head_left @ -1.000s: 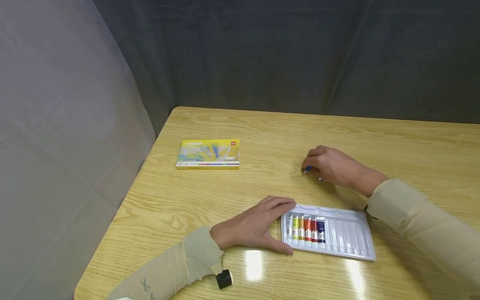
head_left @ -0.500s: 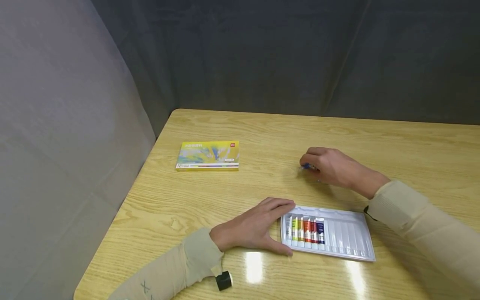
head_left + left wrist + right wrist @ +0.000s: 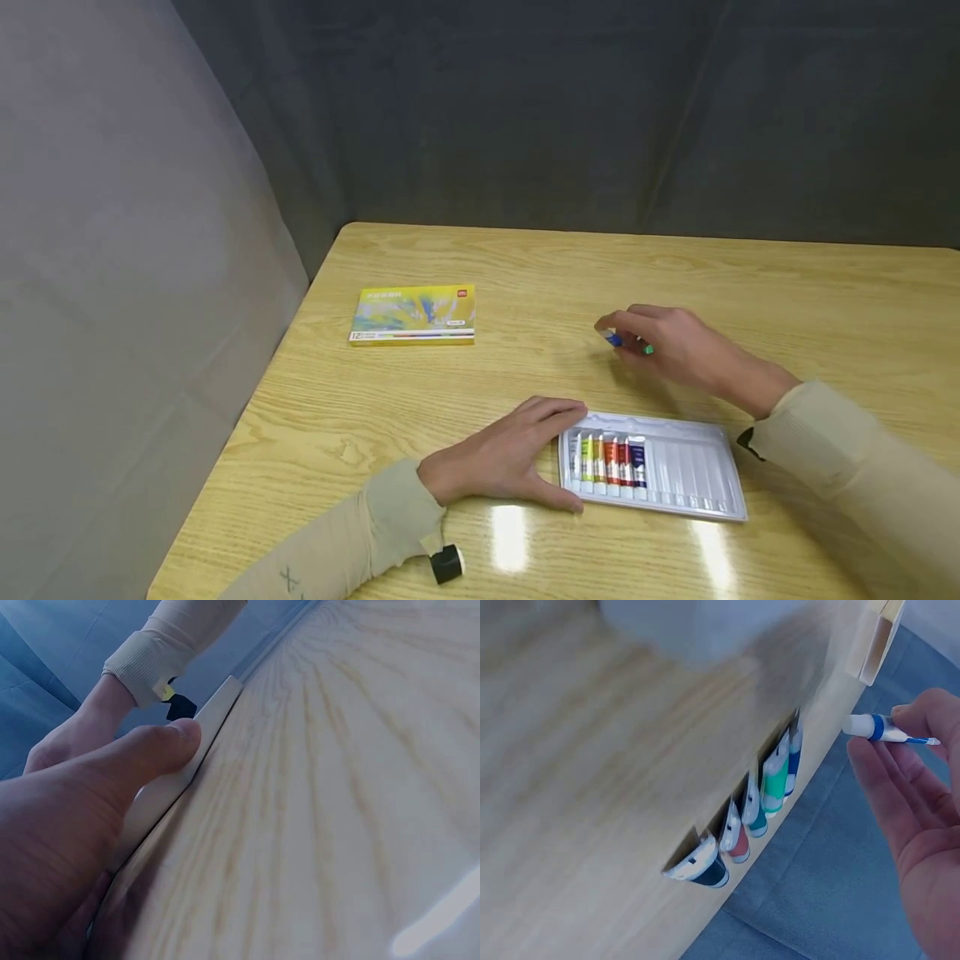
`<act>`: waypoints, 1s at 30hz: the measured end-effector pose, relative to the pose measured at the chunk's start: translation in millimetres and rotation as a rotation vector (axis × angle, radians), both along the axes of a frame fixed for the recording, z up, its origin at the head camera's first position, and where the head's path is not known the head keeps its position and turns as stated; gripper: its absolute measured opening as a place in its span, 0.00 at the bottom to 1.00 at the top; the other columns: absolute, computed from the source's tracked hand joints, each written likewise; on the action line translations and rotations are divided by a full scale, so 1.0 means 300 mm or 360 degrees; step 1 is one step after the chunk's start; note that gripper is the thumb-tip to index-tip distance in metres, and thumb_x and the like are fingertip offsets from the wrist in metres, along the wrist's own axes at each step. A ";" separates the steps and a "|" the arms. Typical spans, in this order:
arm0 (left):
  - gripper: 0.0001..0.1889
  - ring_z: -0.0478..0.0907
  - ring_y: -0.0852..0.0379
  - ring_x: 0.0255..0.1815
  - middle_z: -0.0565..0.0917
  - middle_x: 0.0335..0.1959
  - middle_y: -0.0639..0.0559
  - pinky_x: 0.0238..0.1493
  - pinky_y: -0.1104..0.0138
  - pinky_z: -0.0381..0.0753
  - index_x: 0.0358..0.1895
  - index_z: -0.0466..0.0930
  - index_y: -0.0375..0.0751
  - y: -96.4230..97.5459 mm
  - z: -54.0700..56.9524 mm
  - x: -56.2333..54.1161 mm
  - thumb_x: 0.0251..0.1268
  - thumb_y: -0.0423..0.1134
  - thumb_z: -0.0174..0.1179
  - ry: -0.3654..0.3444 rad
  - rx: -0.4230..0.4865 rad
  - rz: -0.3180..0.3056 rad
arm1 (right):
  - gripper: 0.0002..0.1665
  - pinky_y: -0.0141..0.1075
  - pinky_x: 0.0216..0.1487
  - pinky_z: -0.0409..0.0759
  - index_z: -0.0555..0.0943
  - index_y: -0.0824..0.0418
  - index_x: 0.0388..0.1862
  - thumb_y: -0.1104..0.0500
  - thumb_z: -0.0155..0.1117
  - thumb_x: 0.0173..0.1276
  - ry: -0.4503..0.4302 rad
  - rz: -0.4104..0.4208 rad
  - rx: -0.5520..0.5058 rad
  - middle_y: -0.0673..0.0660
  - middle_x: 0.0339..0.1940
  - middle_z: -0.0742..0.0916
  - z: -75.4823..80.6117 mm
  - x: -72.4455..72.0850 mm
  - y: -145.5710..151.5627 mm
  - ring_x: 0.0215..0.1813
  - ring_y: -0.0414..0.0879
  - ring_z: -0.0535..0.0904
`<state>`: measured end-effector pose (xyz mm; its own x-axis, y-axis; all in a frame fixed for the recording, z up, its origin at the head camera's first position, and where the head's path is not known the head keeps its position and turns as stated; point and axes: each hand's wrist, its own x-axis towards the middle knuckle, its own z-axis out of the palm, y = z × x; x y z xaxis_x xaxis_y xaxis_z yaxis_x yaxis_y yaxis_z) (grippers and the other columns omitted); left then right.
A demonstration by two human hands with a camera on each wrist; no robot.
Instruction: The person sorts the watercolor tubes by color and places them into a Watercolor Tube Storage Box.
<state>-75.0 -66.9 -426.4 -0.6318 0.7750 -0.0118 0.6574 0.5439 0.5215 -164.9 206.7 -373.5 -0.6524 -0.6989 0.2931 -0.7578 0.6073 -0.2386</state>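
Note:
My left hand [image 3: 510, 458] holds the left end of a white plastic tray [image 3: 686, 429], fingers at the far corner and thumb at the near one. Several paint tubes [image 3: 612, 462], clear-looking, yellow, ochre, red and dark blue, lie side by side in its left slots; the right slots are bare. Beyond the tray my right hand [image 3: 678, 346] pinches a blue-banded paint tube [image 3: 889, 729] with a white cap between thumb and fingers. Several other tubes lie on the table by that hand, among them a green tube [image 3: 775, 774], a red-brown tube [image 3: 736, 838] and a dark tube [image 3: 709, 862].
A flat yellow paint box [image 3: 412, 315] lies further back on the left of the wooden table [image 3: 525, 258]. Dark cloth [image 3: 510, 117] hangs behind the table, and grey cloth [image 3: 135, 250] hangs along the left side.
My right hand has lifted slightly, and the blue-banded tube now shows more plainly between its fingers. A green tube has come into sight below that hand. My left hand keeps its place on the tray.

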 end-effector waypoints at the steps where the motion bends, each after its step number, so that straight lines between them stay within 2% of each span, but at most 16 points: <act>1: 0.57 0.58 0.58 0.83 0.60 0.83 0.56 0.83 0.64 0.65 0.84 0.54 0.48 0.000 -0.001 0.000 0.56 0.72 0.69 -0.0001 0.0003 0.0000 | 0.23 0.35 0.35 0.87 0.84 0.55 0.55 0.68 0.75 0.61 -0.0002 0.0001 -0.0015 0.47 0.34 0.87 0.001 0.010 0.002 0.35 0.35 0.81; 4: 0.57 0.58 0.59 0.82 0.61 0.83 0.57 0.83 0.64 0.65 0.83 0.55 0.48 0.001 -0.003 0.002 0.55 0.72 0.69 0.0003 0.0009 0.0003 | 0.22 0.35 0.36 0.88 0.85 0.53 0.54 0.67 0.75 0.62 -0.0032 -0.0010 -0.0058 0.47 0.36 0.89 0.006 0.041 0.009 0.37 0.35 0.84; 12: 0.57 0.59 0.59 0.82 0.61 0.83 0.57 0.83 0.64 0.65 0.83 0.55 0.48 0.002 -0.001 0.003 0.55 0.71 0.70 -0.0009 0.0015 0.0013 | 0.24 0.30 0.35 0.87 0.85 0.53 0.54 0.66 0.77 0.60 -0.0259 -0.0110 -0.0178 0.44 0.34 0.90 0.026 0.124 0.036 0.37 0.33 0.85; 22: 0.59 0.60 0.57 0.82 0.61 0.83 0.55 0.83 0.63 0.64 0.83 0.55 0.47 -0.001 -0.004 0.003 0.53 0.71 0.71 0.0005 0.0013 0.0025 | 0.23 0.28 0.34 0.86 0.85 0.52 0.52 0.67 0.78 0.59 -0.0391 -0.0169 -0.0272 0.45 0.34 0.90 0.029 0.188 0.047 0.35 0.29 0.85; 30: 0.59 0.59 0.58 0.82 0.61 0.83 0.55 0.83 0.63 0.64 0.84 0.54 0.48 0.001 0.000 0.004 0.54 0.71 0.71 -0.0002 0.0007 0.0019 | 0.21 0.28 0.37 0.86 0.84 0.55 0.55 0.63 0.77 0.63 -0.0642 -0.0382 -0.0234 0.52 0.45 0.91 0.032 0.246 0.065 0.38 0.31 0.86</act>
<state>-73.8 -66.5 -426.4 -0.6410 0.7675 -0.0094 0.6501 0.5494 0.5249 -91.0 226.2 -364.0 -0.8719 -0.4849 0.0685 -0.4301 0.6914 -0.5805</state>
